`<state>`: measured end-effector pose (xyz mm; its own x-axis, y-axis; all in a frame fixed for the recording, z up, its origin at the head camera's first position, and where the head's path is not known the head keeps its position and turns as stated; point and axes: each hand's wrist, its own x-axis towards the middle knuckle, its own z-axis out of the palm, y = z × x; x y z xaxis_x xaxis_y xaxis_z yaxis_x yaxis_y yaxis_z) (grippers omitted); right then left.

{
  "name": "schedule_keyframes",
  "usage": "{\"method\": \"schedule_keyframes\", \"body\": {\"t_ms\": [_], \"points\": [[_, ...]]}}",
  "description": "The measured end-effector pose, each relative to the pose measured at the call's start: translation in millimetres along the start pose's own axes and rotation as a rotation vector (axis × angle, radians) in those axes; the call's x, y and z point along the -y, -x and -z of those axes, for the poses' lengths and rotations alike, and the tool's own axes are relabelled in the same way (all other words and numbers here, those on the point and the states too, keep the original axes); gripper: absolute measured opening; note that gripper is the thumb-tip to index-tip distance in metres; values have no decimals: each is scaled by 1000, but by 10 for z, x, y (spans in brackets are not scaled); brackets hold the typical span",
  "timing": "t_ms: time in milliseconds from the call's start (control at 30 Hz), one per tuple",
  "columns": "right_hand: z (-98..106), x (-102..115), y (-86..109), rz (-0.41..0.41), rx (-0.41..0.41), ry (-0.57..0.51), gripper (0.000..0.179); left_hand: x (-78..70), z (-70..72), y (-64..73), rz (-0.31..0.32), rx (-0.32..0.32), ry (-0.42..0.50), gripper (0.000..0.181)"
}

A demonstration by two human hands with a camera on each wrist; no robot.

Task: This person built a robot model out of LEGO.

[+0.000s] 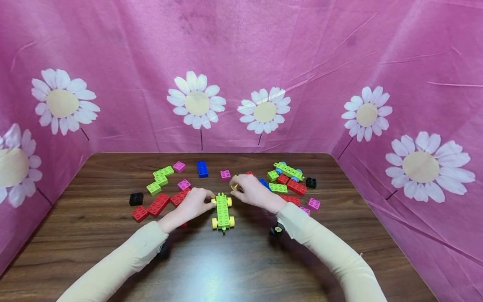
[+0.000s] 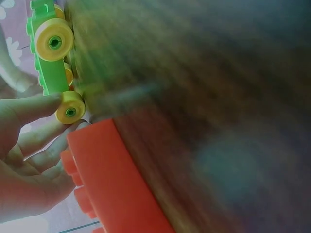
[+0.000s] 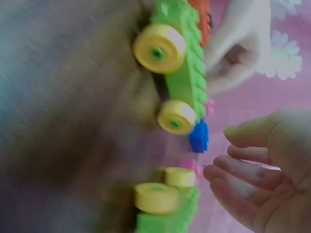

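A lime-green wheeled toy car base [image 1: 223,211] with yellow wheels stands on the table, its studs facing up. My left hand [image 1: 194,203] pinches its far left wheel [image 2: 71,108] between thumb and fingers. Apart from that base, my right hand [image 1: 254,191] is held to its right with loosely bent fingers and nothing between them in the right wrist view. A second lime-green base [image 3: 167,213] with yellow wheels is near these fingers; in the head view the right hand mostly hides it. Close below the left hand, a red brick [image 2: 114,179] shows in the left wrist view.
Red bricks [image 1: 158,204], lime bricks [image 1: 161,179] and a black brick [image 1: 136,199] lie on the left. A blue brick [image 1: 202,169] and a pink brick [image 1: 225,174] sit farther back. On the right are another lime base [image 1: 288,171] with blue wheels and several bricks.
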<state>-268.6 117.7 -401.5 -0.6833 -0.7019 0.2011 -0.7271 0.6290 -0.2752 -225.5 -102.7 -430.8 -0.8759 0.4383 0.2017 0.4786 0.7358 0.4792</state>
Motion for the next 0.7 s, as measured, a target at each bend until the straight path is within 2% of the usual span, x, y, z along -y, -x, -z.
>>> {"method": "schedule_keyframes", "body": {"t_ms": [100, 267, 500, 700], "points": [[107, -58, -103, -3, -26, 13, 21, -3, 9, -13, 8, 4, -1, 17], [186, -206, -301, -54, -28, 11, 22, -4, 11, -30, 21, 8, -11, 17], [93, -384, -515, -128, 56, -21, 25, 1, 7, -29, 16, 11, -24, 18], [-4, -475, -627, -141, 117, -22, 27, 20, 12, -47, -2, 13, -36, 19]]}}
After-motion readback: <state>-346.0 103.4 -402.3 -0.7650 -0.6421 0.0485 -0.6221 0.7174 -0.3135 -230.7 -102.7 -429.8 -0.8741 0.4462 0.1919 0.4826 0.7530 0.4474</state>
